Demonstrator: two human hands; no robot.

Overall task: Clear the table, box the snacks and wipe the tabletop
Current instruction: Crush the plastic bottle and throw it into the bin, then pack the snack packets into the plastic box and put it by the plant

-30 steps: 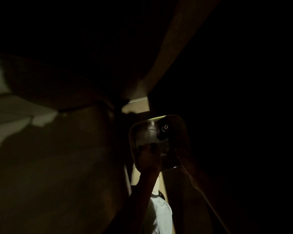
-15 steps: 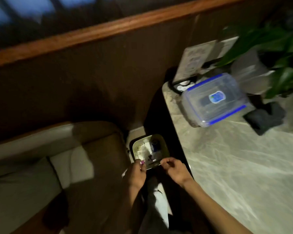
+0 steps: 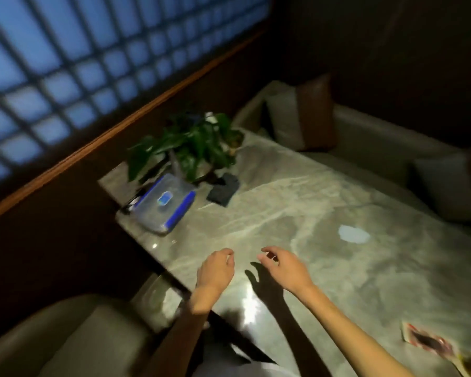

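Note:
My left hand (image 3: 216, 270) and my right hand (image 3: 286, 266) hover side by side over the near edge of the marble table (image 3: 324, 268), both holding nothing, fingers loosely curled and apart. A clear plastic box with blue clips (image 3: 165, 202) stands closed at the far left of the table. Beside it lies a dark folded cloth (image 3: 223, 191). A snack packet (image 3: 430, 342) lies at the near right corner. A pale scrap of paper (image 3: 354, 234) rests on the right half.
A potted green plant (image 3: 191, 148) stands behind the box against the wall. Cushioned benches (image 3: 365, 137) run along the far side and at the lower left (image 3: 65, 336). A latticed window (image 3: 79, 63) fills the upper left.
The view swung up from the dark gap beside the seat to the tabletop. Both hands let go of the small tray held there and now hover over the table.

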